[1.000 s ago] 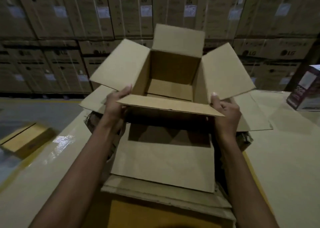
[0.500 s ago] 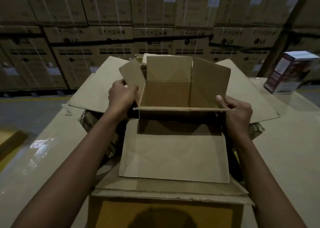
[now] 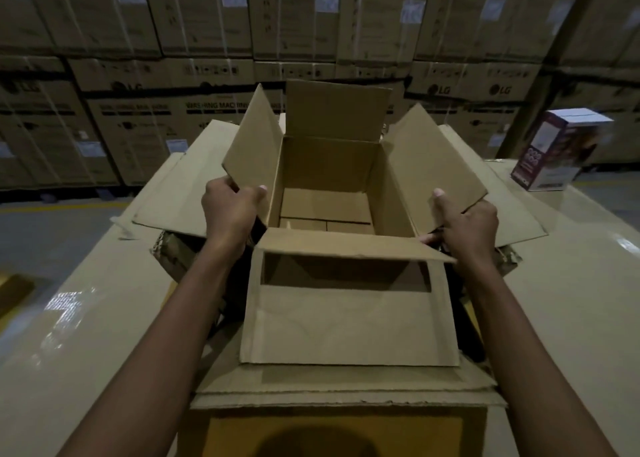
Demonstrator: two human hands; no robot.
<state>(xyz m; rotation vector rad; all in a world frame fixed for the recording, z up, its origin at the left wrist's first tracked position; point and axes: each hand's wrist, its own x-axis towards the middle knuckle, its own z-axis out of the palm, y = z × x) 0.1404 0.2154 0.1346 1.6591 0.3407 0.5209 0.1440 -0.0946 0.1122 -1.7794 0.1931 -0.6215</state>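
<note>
An open brown cardboard box (image 3: 349,314) stands upright in front of me, all four top flaps spread and its inside empty. My left hand (image 3: 230,210) grips the near corner of the box's left flap, thumb on the inner side. My right hand (image 3: 465,221) grips the right flap at its near corner, thumb pointing up along the flap. The near flap folds out toward me over the front wall. The box rests on a stack of flattened cardboard sheets (image 3: 346,387).
The stack lies on a glossy cream table (image 3: 69,318). A purple and white product carton (image 3: 550,155) stands at the far right of the table. Behind runs a wall of stacked large shipping cartons (image 3: 207,40). Grey floor with a yellow line shows at left.
The box has come nearer and lower, and I now look down into it. Its side flaps, folded upright half a second ago, have spread outward again. Both hands keep hold of the flaps.
</note>
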